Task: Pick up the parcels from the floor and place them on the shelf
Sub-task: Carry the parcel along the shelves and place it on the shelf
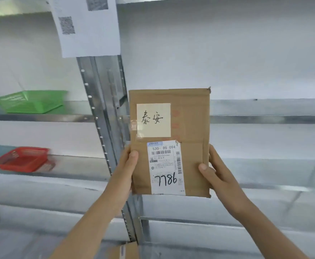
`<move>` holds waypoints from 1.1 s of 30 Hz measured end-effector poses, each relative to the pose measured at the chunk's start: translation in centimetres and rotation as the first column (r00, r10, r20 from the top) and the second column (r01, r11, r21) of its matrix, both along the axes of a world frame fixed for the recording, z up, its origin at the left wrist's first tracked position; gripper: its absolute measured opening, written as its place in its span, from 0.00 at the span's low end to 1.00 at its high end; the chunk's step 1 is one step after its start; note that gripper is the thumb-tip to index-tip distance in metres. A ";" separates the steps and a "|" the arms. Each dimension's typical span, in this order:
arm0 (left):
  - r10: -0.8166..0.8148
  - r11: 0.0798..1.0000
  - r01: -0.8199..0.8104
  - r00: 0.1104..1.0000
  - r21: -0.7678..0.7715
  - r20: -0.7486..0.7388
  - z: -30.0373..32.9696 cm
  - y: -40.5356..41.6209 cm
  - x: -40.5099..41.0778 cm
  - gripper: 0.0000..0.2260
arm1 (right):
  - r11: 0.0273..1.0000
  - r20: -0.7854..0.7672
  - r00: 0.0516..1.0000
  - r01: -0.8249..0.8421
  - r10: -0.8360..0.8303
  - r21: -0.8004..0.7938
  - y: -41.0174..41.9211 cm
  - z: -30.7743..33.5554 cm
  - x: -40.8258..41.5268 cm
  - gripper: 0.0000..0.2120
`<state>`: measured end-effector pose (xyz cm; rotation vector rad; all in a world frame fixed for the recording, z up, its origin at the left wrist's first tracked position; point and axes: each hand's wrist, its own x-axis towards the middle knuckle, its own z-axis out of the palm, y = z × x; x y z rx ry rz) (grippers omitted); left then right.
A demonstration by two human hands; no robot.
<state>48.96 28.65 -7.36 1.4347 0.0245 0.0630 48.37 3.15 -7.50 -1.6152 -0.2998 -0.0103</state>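
Brown cardboard is filling the centre of the frame: we are holding a flat parcel (pixel 169 143) upright in front of the metal shelf (pixel 265 119), its face turned toward us with a pale handwritten note (pixel 153 120) above and a white shipping label (pixel 166 168) below. Our left hand (pixel 124 169) is clasping the lower left edge, thumb curled over the front and the other fingers hidden behind the card; our right hand (pixel 218 171) is gripping the lower right edge the same way, thumb pressing on the face. Both hands are closed around the parcel, which is hanging in the air, touching no shelf board. A green basket (pixel 31 101) and a red basket (pixel 22 158) are sitting at the left of the frame on two shelf levels, and another cardboard parcel (pixel 124 250) is showing at the bottom edge. We are judging this as the carrying step, with placing not yet done. Next we are probably needing to pick a bare level to the right of the grey upright post (pixel 104 109), tip the parcel flat or stand it, and push it inward before loosening both grips.
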 end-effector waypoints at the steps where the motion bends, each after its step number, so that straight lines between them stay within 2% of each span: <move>1: -0.090 0.996 0.090 0.996 0.005 0.002 0.7 -3.1 0.2 0.22 | 0.993 0.011 0.993 0.115 -0.115 0.023 -2.9 0.2 -1.6 0.26; 2: -0.174 0.985 0.174 0.985 0.012 0.002 1.2 -6.6 0.1 0.22 | 0.977 0.015 0.978 0.206 -0.207 0.045 -6.1 0.2 -3.5 0.25; 5: -0.219 0.976 0.219 0.976 -0.002 0.016 0.7 -9.0 -0.1 0.18 | 0.969 0.026 0.969 0.245 -0.247 0.043 -8.2 0.4 -4.9 0.25; 7: -0.302 0.953 0.302 0.953 0.022 -0.007 0.5 -12.7 -0.7 0.16 | 0.942 0.015 0.944 0.330 -0.331 0.063 -11.3 0.6 -7.6 0.23; 13: -0.564 0.821 0.563 0.825 0.095 -0.016 2.2 -27.5 -2.7 0.21 | 0.791 -0.019 0.803 0.590 -0.595 0.162 -23.6 0.0 -15.2 0.20; 25: -0.722 0.680 0.733 0.677 0.034 -0.142 -1.4 -60.6 -13.2 0.21 | 0.576 -0.125 0.587 0.809 -0.800 0.117 -51.6 -2.9 -31.0 0.19; 30: -0.796 0.573 0.818 0.570 0.052 -0.204 -2.1 -73.2 -17.9 0.14 | 0.446 -0.149 0.458 0.889 -0.877 0.104 -61.2 -4.4 -38.0 0.19; 33: -0.824 0.528 0.847 0.527 0.054 -0.210 -2.2 -78.5 -20.1 0.14 | 0.402 -0.152 0.412 0.911 -0.899 0.090 -65.2 -4.9 -41.0 0.20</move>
